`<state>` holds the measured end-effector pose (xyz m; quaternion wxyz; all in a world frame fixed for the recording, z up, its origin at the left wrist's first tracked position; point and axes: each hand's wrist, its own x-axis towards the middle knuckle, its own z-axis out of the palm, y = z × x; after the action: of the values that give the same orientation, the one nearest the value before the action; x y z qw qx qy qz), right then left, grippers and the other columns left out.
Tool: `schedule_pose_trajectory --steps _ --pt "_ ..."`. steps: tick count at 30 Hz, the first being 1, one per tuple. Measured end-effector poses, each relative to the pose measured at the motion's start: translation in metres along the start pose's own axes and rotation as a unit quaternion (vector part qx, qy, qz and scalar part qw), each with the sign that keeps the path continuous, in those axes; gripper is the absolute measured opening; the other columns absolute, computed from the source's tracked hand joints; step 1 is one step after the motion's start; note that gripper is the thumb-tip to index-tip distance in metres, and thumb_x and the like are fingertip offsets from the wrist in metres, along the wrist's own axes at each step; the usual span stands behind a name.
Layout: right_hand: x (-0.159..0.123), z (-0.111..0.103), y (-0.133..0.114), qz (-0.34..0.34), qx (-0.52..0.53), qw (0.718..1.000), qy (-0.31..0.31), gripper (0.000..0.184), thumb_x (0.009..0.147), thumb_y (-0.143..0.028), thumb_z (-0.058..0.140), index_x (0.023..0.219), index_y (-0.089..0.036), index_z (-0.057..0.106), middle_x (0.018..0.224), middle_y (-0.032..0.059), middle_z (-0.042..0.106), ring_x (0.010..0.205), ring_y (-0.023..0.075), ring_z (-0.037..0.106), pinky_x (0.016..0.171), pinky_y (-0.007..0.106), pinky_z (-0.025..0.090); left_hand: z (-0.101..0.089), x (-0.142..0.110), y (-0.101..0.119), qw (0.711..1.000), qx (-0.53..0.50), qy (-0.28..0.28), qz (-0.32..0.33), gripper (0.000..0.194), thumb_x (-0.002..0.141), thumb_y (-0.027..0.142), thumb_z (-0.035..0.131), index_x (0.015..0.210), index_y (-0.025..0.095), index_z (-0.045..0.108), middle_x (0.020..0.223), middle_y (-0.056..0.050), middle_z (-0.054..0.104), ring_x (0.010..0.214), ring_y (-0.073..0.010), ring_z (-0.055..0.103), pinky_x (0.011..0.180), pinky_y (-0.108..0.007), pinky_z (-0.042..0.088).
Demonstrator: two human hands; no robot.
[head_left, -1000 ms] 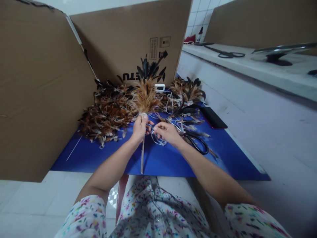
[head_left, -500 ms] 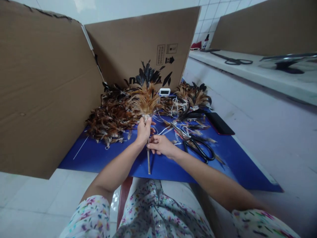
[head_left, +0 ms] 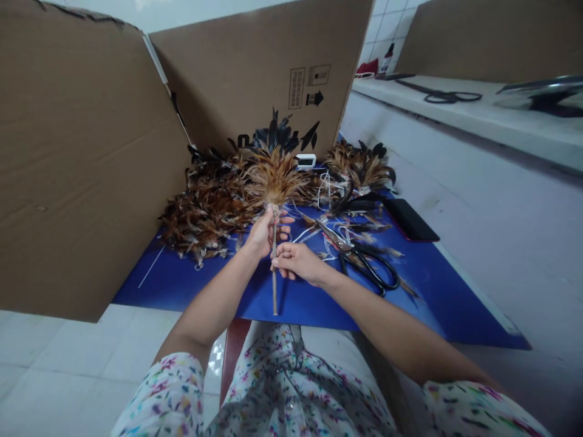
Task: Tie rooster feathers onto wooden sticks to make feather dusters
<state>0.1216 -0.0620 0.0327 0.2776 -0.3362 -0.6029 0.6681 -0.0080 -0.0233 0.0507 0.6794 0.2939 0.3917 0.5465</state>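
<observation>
A feather duster (head_left: 276, 173), tan at the base with dark tips, stands in front of me on a thin wooden stick (head_left: 274, 294) pointing toward my body. My left hand (head_left: 266, 232) cradles the neck just below the feathers. Its thumb rests at the pale binding, the stick crosses the palm, and the fingers curl loosely behind. Lower down, my right hand (head_left: 298, 262) pinches the stick between thumb and fingers. To the right lie black-handled scissors (head_left: 364, 261) among loose feathers and white strings.
Brown feather piles (head_left: 204, 212) cover the left of the blue table (head_left: 182, 291), with another feather bunch (head_left: 362, 164) at the back right. A dark phone (head_left: 412, 220) lies at the right edge. A small white device (head_left: 306, 161) stands before cardboard panels (head_left: 228, 73).
My left hand has loosened and turned, its thumb shifting off the front of the stick, so more stick shows. My right hand keeps its pinch. The view has shifted slightly.
</observation>
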Motion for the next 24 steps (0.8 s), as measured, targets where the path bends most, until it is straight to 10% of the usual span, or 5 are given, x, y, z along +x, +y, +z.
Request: schedule_pose_trajectory --steps 16,24 --pt "-0.003 -0.004 0.012 -0.002 -0.023 0.999 -0.029 0.023 0.074 -0.035 0.069 0.072 -0.015 0.056 0.051 -0.0034 0.059 0.04 0.0055 0.047 0.04 0.018 0.036 -0.004 0.0 -0.004 0.987 -0.106 -0.11 -0.049 0.04 0.1 0.04 0.03 0.093 0.012 0.058 0.06 0.002 0.045 0.037 -0.0031 0.033 0.032 -0.013 0.021" --pt "-0.006 -0.002 0.014 0.012 -0.074 0.997 -0.031 0.024 0.076 -0.037 0.066 0.073 -0.015 0.057 0.051 -0.0022 0.059 0.037 0.0061 0.046 0.038 0.019 0.033 0.003 -0.002 -0.007 0.99 -0.088 -0.064 -0.086 0.028 0.098 0.033 0.041 0.085 0.013 0.056 0.056 0.006 0.034 0.036 -0.0012 0.025 0.032 -0.011 0.015"
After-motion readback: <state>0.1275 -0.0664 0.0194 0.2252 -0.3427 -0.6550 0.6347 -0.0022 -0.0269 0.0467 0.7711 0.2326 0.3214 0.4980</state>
